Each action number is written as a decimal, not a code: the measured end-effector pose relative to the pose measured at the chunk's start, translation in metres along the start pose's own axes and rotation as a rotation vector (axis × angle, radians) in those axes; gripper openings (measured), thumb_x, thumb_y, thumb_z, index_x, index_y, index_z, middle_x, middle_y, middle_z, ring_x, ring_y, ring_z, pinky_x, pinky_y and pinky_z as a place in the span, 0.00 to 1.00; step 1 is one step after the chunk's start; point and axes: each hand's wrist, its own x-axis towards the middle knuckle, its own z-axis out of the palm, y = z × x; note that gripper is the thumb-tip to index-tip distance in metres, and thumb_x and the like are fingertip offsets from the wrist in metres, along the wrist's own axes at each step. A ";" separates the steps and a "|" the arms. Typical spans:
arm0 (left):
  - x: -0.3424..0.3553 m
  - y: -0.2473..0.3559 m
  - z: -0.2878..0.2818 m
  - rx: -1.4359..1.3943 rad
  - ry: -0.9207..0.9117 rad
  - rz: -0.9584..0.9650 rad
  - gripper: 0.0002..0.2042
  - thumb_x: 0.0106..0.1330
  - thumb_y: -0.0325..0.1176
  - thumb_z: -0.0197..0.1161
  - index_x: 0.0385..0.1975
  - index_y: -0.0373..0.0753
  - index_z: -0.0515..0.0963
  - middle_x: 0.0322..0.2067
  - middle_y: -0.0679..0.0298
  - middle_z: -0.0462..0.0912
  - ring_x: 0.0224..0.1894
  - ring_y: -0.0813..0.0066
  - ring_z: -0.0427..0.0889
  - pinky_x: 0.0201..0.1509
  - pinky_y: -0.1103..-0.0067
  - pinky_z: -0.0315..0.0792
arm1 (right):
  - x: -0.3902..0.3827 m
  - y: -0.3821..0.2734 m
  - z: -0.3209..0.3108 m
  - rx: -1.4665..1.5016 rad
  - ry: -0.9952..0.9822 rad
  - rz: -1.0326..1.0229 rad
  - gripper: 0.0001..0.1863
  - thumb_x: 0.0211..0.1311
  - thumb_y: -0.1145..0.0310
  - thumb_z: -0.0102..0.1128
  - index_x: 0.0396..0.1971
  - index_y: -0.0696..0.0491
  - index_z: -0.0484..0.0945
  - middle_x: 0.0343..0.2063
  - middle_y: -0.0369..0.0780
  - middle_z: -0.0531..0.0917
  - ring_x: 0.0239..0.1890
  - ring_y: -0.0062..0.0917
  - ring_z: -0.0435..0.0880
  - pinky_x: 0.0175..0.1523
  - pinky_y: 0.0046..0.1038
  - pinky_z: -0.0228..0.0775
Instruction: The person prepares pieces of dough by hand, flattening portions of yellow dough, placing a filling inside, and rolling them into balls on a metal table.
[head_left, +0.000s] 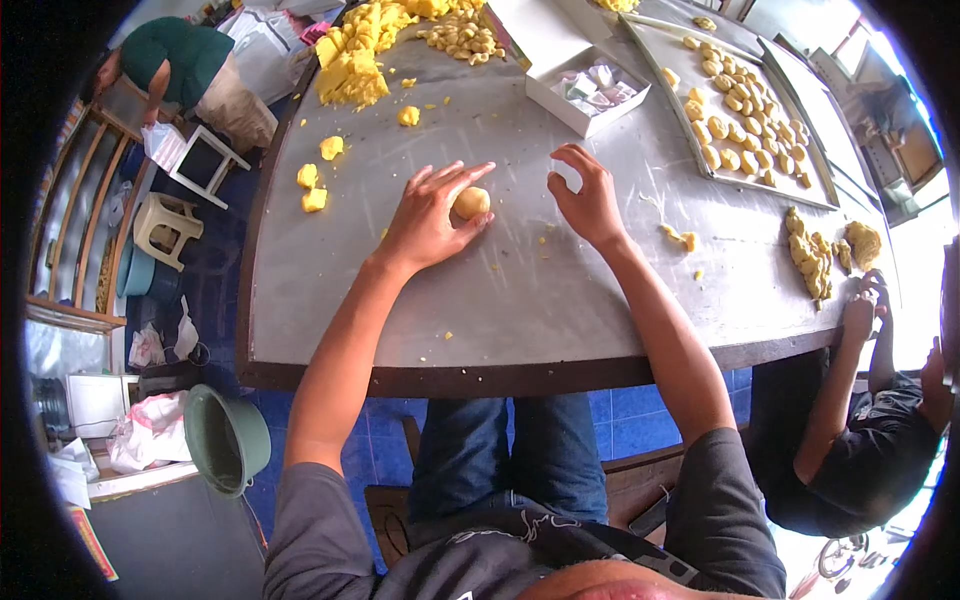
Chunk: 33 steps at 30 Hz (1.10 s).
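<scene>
A smooth, round dough ball (472,203) sits on the metal tabletop, cupped between the thumb and fingers of my left hand (430,215). To the right of it, my right hand (588,200) hovers over the table with thumb and fingers curved apart, nothing in them. Left of my left hand lie several small yellow lumps (314,200), one more (408,116) farther up. A large pile of crumbly yellow filling (355,60) spreads at the far left, beside a heap of pale dough pieces (462,40).
A white box (588,122) with small packets stands beyond my hands. Right of it, a tray (690,150) bears many shaped dough pieces. Dough masses (808,255) lie near a co-worker's hands (862,312) at right. Another person (185,70) bends near stools at far left.
</scene>
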 end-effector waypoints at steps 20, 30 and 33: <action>0.000 0.015 0.006 0.063 0.036 -0.076 0.30 0.61 0.49 0.60 0.61 0.42 0.65 0.62 0.55 0.65 0.65 0.56 0.62 0.67 0.65 0.57 | -0.001 0.001 0.000 -0.021 -0.017 -0.034 0.14 0.49 0.76 0.56 0.39 0.60 0.76 0.40 0.47 0.79 0.43 0.44 0.79 0.48 0.35 0.71; 0.003 0.005 -0.003 -0.242 0.034 0.029 0.20 0.54 0.34 0.69 0.49 0.41 0.77 0.50 0.55 0.79 0.53 0.59 0.77 0.59 0.69 0.69 | -0.001 -0.003 -0.002 0.004 -0.030 0.009 0.14 0.49 0.77 0.56 0.39 0.61 0.76 0.41 0.46 0.79 0.44 0.44 0.79 0.49 0.34 0.71; 0.004 0.001 -0.010 -0.225 -0.120 -0.070 0.20 0.55 0.34 0.69 0.49 0.42 0.78 0.53 0.57 0.77 0.57 0.60 0.74 0.61 0.71 0.68 | 0.000 -0.003 -0.001 0.006 -0.035 0.007 0.13 0.49 0.78 0.56 0.38 0.61 0.76 0.41 0.47 0.79 0.44 0.43 0.79 0.49 0.33 0.71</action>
